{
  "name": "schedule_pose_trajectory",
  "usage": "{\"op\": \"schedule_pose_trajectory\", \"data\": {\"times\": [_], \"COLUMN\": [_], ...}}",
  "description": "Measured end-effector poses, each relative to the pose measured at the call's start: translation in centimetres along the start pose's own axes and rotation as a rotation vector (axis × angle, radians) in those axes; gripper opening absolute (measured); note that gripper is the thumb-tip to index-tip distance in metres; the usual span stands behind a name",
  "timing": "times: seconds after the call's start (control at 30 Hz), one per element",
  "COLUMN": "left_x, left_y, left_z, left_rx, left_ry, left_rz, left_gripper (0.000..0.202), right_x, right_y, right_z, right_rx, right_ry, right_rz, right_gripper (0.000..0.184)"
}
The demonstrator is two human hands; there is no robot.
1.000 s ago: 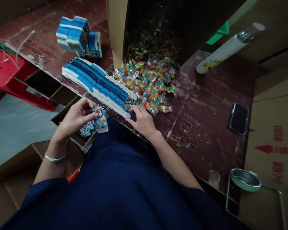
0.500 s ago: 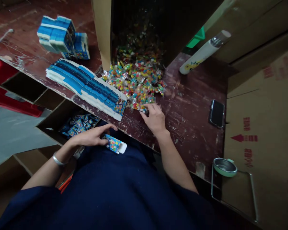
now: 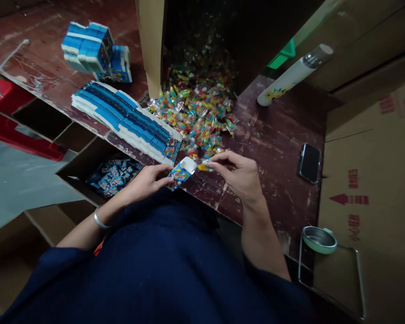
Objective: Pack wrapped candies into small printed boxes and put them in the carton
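Note:
My left hand point(image 3: 147, 180) is closed on a small blue printed carton point(image 3: 181, 171) with its white end flap open, held at the table's near edge. My right hand point(image 3: 239, 173) pinches a small clear candy packet point(image 3: 204, 165) right at the carton's open end. Just beyond lies a heap of colourful candy packets point(image 3: 197, 114) spilling from a tipped cardboard box point(image 3: 151, 45). A long fanned row of flat blue cartons point(image 3: 121, 119) lies left of the heap.
Stacked blue cartons point(image 3: 94, 49) sit at the far left of the worn red table point(image 3: 273, 144). An open box of filled cartons point(image 3: 113, 173) stands below the table edge. A phone point(image 3: 309, 162), a white bottle point(image 3: 290, 76) and a metal cup point(image 3: 320, 239) lie right.
My right hand left the candy heap with a packet and came back toward me. My left hand lifted the carton from my lap up to meet it.

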State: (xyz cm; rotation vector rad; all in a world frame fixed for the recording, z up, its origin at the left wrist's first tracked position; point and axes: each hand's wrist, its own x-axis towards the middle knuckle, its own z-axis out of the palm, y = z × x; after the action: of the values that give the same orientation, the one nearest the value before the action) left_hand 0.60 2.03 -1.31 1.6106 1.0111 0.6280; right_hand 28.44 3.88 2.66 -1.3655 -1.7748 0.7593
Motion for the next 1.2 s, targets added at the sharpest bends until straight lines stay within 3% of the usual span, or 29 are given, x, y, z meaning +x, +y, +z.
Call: {"op": "schedule_pose_trajectory", "data": {"times": [0.1,0.23,0.3,0.47,0.6,0.77,0.87,0.97,1.07,1.2], "left_x": [0.2,-0.3,-0.5,-0.5,-0.5,-0.8,-0.8,-0.6,-0.3,-0.1], "left_y": [0.2,0.5,0.6,0.6,0.1,0.1,0.4,0.4,0.2,0.2], "left_z": [0.8,1.1,1.1,1.6,2.9,3.8,4.1,4.4,4.7,4.5], "left_rx": [0.019,0.079,0.039,0.009,-0.087,-0.446,-0.536,-0.573,-0.635,-0.759], "left_ry": [0.003,0.002,-0.016,-0.017,0.038,0.175,0.171,0.138,0.138,0.193], "left_rz": [0.027,0.029,0.041,0.057,0.031,0.124,0.15,0.122,0.128,0.136], "left_gripper": [0.029,0.026,0.025,0.022,0.035,0.074,0.061,0.045,0.037,0.046], "right_x": [0.1,0.2,0.4,1.0,0.1,-2.0,-3.0,-3.6,-3.7,-3.3], "right_y": [-2.1,-2.9,-2.9,-2.5,-2.6,-2.3,-1.8,-1.6,-2.0,-2.5], "right_z": [-0.6,-0.9,-0.8,0.6,1.7,2.9,4.7,6.5,7.6,8.0], "right_rx": [-0.21,-0.398,-0.429,-0.335,-0.29,-0.191,-0.027,0.125,0.185,0.275], "right_ry": [-0.158,-0.225,-0.237,-0.414,-0.304,0.125,0.118,0.219,0.275,0.352], "right_rz": [-0.173,-0.333,-0.397,-0.551,-0.436,-0.207,-0.08,0.024,0.002,-0.001], "right_gripper": [0.019,0.02,0.019,0.013,0.025,0.022,0.029,0.025,0.025,0.031]}}
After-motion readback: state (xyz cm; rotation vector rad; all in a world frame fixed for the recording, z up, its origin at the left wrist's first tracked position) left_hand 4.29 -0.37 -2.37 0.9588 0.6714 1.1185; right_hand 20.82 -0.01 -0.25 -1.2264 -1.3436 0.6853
